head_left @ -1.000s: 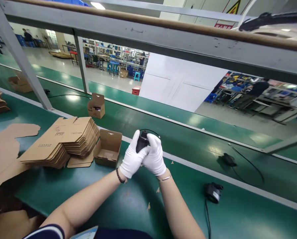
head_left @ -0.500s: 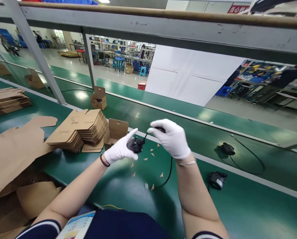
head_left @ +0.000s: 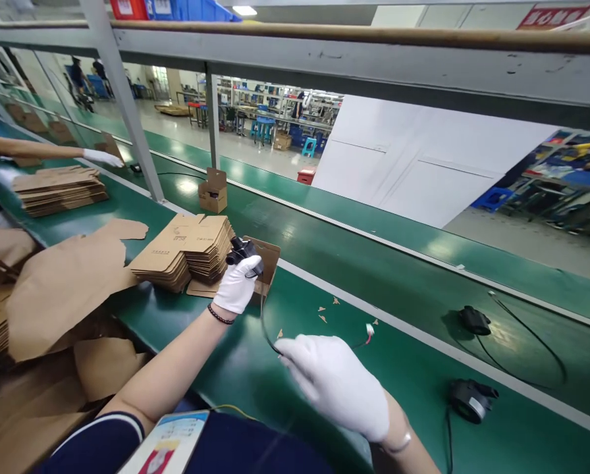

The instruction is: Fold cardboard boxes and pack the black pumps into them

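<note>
My left hand (head_left: 236, 288), in a white glove, is closed around a small black pump (head_left: 241, 251) with a short spout. It holds the pump in front of an open cardboard box (head_left: 271, 258). A thin black cable (head_left: 263, 321) hangs from the pump to my right hand (head_left: 332, 378), also gloved, whose fingers pinch it lower down over the green bench. A white plug (head_left: 369, 330) with a reddish wire shows beyond my right hand. To the left of the pump lies a stack of flat cartons (head_left: 179, 242).
Two more black pumps with cables lie at the right, one (head_left: 475, 320) on the green belt, another (head_left: 471, 399) on the bench. Cardboard scraps (head_left: 322, 318) dot the bench. A small box (head_left: 213, 191) stands on the belt. A co-worker's gloved hand (head_left: 103, 157) reaches in at far left.
My left hand has carried the pump left and up to the box. My right hand has moved down, drawing the cable out from the pump. A co-worker's arm has come into view.
</note>
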A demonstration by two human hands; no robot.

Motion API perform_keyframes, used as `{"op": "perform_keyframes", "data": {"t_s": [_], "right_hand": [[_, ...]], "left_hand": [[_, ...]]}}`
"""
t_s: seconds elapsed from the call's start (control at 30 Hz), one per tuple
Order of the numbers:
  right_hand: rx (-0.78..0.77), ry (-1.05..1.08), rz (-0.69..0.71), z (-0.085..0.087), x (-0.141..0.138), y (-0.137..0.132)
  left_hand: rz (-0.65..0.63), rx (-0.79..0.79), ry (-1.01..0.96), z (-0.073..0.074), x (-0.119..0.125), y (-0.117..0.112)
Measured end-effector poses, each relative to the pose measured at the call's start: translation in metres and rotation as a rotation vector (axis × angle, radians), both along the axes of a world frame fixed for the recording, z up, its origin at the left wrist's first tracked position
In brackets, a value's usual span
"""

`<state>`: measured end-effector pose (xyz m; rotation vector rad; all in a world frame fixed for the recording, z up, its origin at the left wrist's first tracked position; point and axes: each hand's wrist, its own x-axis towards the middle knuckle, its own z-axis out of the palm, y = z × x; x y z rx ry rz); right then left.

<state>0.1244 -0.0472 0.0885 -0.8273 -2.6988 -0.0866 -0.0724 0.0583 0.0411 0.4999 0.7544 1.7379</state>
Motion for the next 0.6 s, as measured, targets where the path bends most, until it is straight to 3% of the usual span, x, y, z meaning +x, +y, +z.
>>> {"op": "perform_keyframes", "data": {"t_s": [0.1,0.2,0.27,0.33,0.43,0.53,0.6], "right_hand": [[0.207,0.135,0.018,0.037,0.005,0.002],[0.354,0.259,-0.052,0.060,0.003,0.035],[0.335,0.321,-0.166,0.060,-0.002,0.067],[0.193,0.362,-0.271,0.046,-0.009,0.096],[-0.053,0.298,-0.324,0.011,-0.018,0.112],[-0.090,0.118,-0.309,-0.019,-0.019,0.090],[-0.054,-0.020,-0.209,-0.025,-0.016,0.066]], "left_hand": [[-0.111,0.063,0.125,-0.004,0.001,-0.009],[-0.450,0.112,0.290,-0.002,0.004,-0.028],[-0.610,0.184,0.392,0.000,0.008,-0.041],[-0.680,0.241,0.443,0.004,0.010,-0.051],[-0.561,0.228,0.375,0.007,0.007,-0.053],[-0.306,0.152,0.124,0.008,-0.005,-0.040],[-0.248,0.092,-0.040,0.008,-0.014,-0.032]]}}
